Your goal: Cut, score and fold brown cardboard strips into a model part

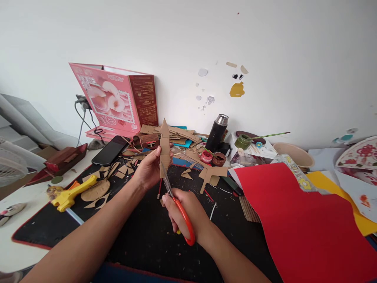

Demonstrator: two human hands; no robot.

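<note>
My left hand (149, 168) pinches a narrow strip of cardboard (165, 141) with a pointed top, holding it upright over the black mat (141, 239). A pair of scissors (186, 220) with orange-red handles is gripped in my right hand (188, 212). Their blades meet the lower end of the strip, just below my left fingers. Part of the strip's lower edge is hidden behind the blades and my fingers. Beyond my right hand, a branched cardboard piece (210, 177) lies on the mat.
At left are a yellow glue gun (69, 194), a phone (110, 150) and a pink box (113, 100). Cardboard scraps (173, 135), paint jars (206, 156) and a black flask (217, 131) stand at the back. Red paper (306, 220) covers the right side.
</note>
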